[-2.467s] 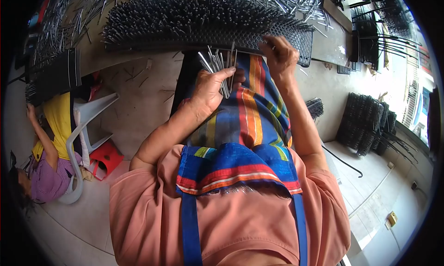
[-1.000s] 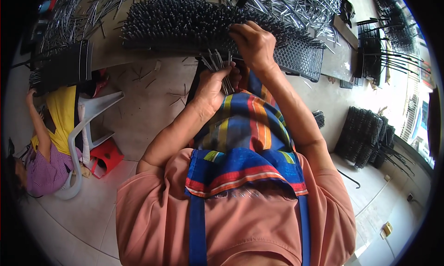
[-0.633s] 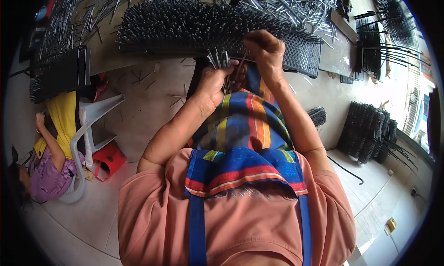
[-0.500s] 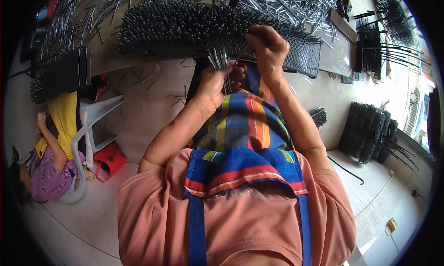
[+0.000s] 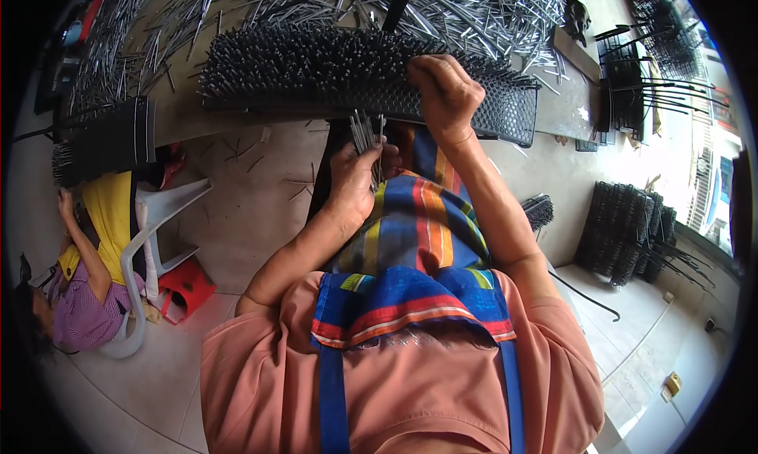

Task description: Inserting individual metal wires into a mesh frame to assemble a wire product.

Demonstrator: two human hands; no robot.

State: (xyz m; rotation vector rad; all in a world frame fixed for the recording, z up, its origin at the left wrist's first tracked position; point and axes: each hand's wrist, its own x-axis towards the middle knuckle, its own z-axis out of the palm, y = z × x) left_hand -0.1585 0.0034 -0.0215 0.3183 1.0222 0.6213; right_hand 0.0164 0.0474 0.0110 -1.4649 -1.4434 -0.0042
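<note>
A long black mesh panel (image 5: 505,110) lies along the table's near edge, its left and middle parts thick with upright dark metal pins (image 5: 308,63). Bare honeycomb holes show at its right end. My right hand (image 5: 450,91) is closed in a pinch over the panel, where the pins border the bare mesh; whatever its fingertips hold is hidden. Below the panel's near edge, over my lap, my left hand (image 5: 355,170) is wrapped round a bundle of thin metal rods (image 5: 365,132). The rods stick up past the thumb, with one standing a little apart from the others.
Loose metal rods (image 5: 489,20) cover the table (image 5: 178,99) behind the panel. At the left, another person (image 5: 91,304) sits on a light plastic chair (image 5: 138,249) by a dark panel (image 5: 106,134), near a red container (image 5: 185,288). Black racks (image 5: 624,229) stand stacked on the right.
My right hand has shifted slightly left and nearer over the panel, its fingers now pointing down at the pins. My left hand has lowered a little with the rods and moved left.
</note>
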